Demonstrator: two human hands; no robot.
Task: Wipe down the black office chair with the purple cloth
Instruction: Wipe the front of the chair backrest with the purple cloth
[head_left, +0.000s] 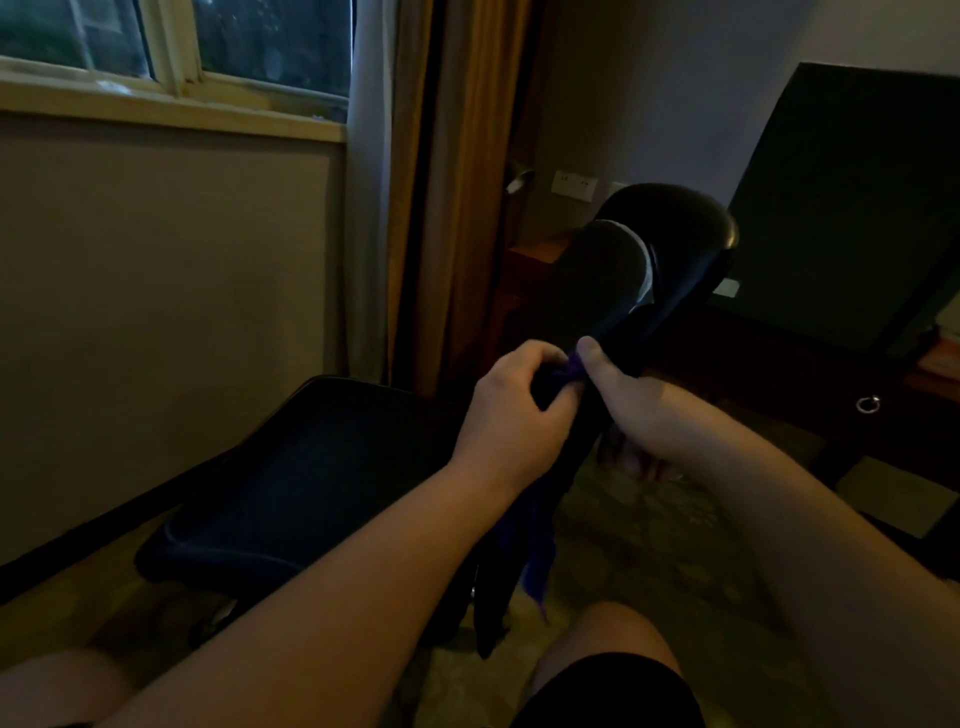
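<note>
The black office chair (311, 483) is tipped so its seat faces left and its backrest (613, 291) runs up toward the right. My left hand (514, 410) is closed around the edge of the backrest, with the purple cloth (569, 371) bunched under its fingers. More of that cloth hangs down below the wrist. My right hand (618, 384) grips the backrest from the other side, thumb up and touching the cloth. The room is dim and the fingers behind the backrest are hidden.
A window (171, 52) and wall are on the left, curtains (415, 182) hang behind the chair. A dark desk with a ring pull (867, 404) and a black monitor (857, 197) stand at the right. My knees (608, 654) are at the bottom edge, over patterned carpet.
</note>
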